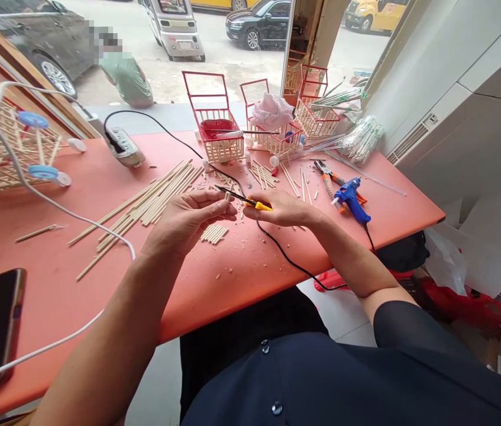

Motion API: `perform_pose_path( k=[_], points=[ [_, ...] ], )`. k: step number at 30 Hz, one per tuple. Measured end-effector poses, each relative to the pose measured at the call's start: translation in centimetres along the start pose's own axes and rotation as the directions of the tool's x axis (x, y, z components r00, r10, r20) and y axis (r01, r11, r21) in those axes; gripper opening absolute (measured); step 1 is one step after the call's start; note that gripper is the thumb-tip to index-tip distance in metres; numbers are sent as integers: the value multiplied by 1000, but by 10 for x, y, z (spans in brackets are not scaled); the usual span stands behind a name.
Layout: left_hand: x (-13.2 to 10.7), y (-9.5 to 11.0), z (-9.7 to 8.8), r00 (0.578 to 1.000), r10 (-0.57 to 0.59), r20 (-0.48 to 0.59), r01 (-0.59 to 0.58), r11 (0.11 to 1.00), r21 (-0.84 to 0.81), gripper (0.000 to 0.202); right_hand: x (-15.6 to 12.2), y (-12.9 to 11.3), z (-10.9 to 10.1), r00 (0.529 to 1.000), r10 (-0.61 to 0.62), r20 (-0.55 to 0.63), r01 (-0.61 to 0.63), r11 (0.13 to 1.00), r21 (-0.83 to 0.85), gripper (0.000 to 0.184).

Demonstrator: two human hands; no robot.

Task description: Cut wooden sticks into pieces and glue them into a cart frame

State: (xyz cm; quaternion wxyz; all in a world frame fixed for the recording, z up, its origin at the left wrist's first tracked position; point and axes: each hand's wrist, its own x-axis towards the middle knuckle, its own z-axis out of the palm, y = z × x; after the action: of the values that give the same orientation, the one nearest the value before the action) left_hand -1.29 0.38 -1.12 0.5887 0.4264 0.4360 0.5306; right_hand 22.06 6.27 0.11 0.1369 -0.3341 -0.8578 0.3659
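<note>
Progress looks partial: short pale wooden pieces [213, 234] lie in a row near centre, seemingly cut, while long pale wooden sticks [165, 198] at left look untrimmed. The left hand [199, 210] pinches a small pale stick [228, 194] beside a black-tipped, yellow-handled tool [250, 202] clasped by the right hand [279, 207].

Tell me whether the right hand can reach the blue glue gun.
Likely yes: nothing tall stands between the right hand and the blue glue gun, though the hand holds a yellow-handled tool it may need to put down first.
</note>
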Motion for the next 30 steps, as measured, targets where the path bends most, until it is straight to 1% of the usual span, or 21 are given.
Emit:
perform_pose_path(
  k=[10,16,21,26,30],
  points=[
    [1,-1,-6,1000,13,17,-14,998,56,47,1,2,2,999,-43,-11,43,999,-30,54],
    [2,0,-7,1000,16,8,-17,999,49,50,2,3,7,998,-53,-26,52,998,-30,58],
    [3,0,-8,999,29,25,-30,999,44,44,2,6,12,994,-69,-81,66,997,-34,59],
    [2,0,-8,1000,18,21,-19,998,52,42,2,8,18,986,-81,-144,79,997,-22,62],
    [3,-1,-7,1000,27,8,-28,998,59,43,2,9,22,978,-73,-197,62,996,-64,61]
  ],
)
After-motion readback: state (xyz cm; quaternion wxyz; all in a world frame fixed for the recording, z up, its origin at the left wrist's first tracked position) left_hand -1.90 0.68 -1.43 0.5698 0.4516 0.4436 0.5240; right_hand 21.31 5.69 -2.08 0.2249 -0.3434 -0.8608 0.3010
